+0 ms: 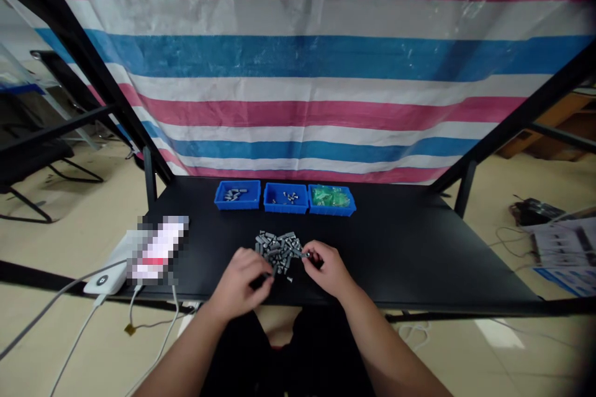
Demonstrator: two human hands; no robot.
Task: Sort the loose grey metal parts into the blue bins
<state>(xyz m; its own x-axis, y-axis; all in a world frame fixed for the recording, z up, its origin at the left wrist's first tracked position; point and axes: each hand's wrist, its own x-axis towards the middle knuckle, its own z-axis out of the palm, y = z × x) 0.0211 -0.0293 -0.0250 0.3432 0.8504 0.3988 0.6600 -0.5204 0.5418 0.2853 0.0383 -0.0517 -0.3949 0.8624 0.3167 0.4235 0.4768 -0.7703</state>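
Observation:
A pile of small grey and silver metal parts (pixel 278 249) lies on the black table, with a loose screw-like piece at its near edge. My left hand (pixel 244 280) is at the pile's near left side, fingers curled together; whatever they hold is too small to name. On the right, my right hand (pixel 326 265) pinches a small dark metal part (pixel 306 255) beside the pile. Behind the pile, the left blue bin (pixel 237 203) holds several grey parts, the middle blue bin (pixel 285 206) a few small screws, and the right blue bin (pixel 331 209) green packets.
A phone (pixel 161 251) and a white power bank (pixel 103 282) with cables lie at the table's left side. A striped tarp (pixel 298 90) hangs behind the black table (pixel 395 248), between slanting black frame bars.

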